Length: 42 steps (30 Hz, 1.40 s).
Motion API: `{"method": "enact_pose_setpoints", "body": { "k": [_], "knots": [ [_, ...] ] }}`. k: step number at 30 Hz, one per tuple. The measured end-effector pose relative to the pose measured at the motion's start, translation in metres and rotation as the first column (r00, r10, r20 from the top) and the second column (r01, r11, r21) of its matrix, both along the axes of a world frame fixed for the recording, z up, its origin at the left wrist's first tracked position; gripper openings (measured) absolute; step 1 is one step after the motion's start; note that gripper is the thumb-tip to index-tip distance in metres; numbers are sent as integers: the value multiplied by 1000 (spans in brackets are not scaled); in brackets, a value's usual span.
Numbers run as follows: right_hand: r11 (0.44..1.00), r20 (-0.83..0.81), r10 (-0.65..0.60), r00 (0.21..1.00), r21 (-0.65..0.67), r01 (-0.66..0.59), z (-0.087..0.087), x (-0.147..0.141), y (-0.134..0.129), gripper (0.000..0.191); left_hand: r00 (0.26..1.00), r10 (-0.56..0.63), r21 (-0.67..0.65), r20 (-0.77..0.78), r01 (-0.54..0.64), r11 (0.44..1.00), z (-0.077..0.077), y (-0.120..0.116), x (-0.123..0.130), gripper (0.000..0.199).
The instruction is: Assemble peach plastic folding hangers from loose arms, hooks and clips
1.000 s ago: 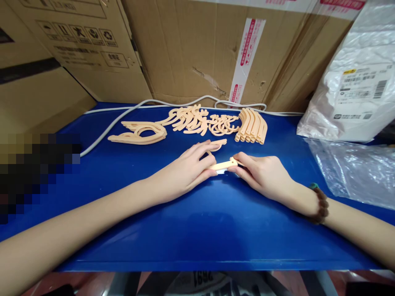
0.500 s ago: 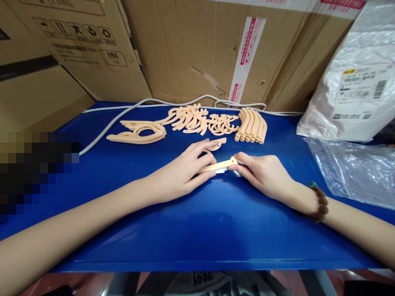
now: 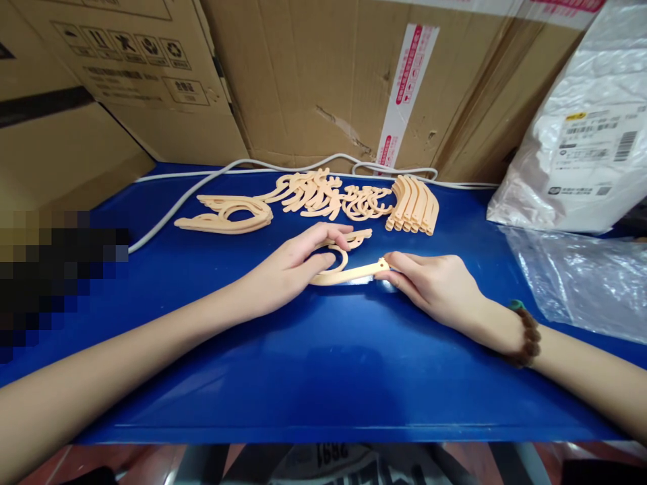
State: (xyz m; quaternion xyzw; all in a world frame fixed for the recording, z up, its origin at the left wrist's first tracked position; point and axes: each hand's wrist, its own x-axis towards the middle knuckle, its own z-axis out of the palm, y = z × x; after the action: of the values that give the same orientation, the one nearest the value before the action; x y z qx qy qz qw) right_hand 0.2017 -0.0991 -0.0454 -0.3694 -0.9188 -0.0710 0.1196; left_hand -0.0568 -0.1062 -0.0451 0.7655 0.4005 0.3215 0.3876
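Observation:
A cream plastic piece (image 3: 348, 273) with a long curved arm and a ring lies low over the blue table, a second arm behind it. My right hand (image 3: 439, 283) pinches the right end of the near arm. My left hand (image 3: 293, 266) is curled at the ring on the piece's left side, thumb and fingers closed around it. Behind are joined cream pieces (image 3: 242, 221) at the left, a heap of hook-like parts (image 3: 308, 192), some ring-like parts (image 3: 364, 202) and a row of curved arms (image 3: 412, 205).
Cardboard boxes (image 3: 323, 81) stand along the back of the blue table (image 3: 323, 377). A white cable (image 3: 172, 214) runs before them. At the right are a white parcel bag (image 3: 571, 155) and a clear plastic sheet (image 3: 576, 283).
My left hand has slid left and back from the near arm to the ring, uncovering more of the arm. My right hand keeps its pinch on the arm's end.

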Motion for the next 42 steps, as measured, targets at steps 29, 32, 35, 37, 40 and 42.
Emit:
{"method": "enact_pose_setpoints", "body": {
  "k": [29, 32, 35, 37, 40, 42],
  "knots": [
    [903, 63, 71, 995, 421, -92, 2, -4, -5, 37, 905, -99, 234, -415, 211, 949, -6, -5, 2, 30],
    [895, 71, 88, 994, 433, -110, 3, -2, -5, 36, 900, -108, 228, -422, 221, 948, -5, -5, 1, 30],
    [885, 91, 117, 989, 442, -145, 5, -1, -3, 35, 900, -119, 225, -420, 230, 947, -4, -5, 1, 31],
    [877, 107, 138, 985, 450, -171, 6, 0, -2, 34, 900, -124, 224, -419, 235, 946, -4, -5, 2, 31],
    [870, 118, 151, 981, 455, -189, 6, -1, -1, 34, 897, -127, 229, -423, 241, 943, -5, -5, 2, 30],
    [866, 121, 155, 981, 461, -194, 6, -2, -1, 34, 893, -128, 233, -432, 247, 941, -6, -5, 2, 30]
  ]
}}
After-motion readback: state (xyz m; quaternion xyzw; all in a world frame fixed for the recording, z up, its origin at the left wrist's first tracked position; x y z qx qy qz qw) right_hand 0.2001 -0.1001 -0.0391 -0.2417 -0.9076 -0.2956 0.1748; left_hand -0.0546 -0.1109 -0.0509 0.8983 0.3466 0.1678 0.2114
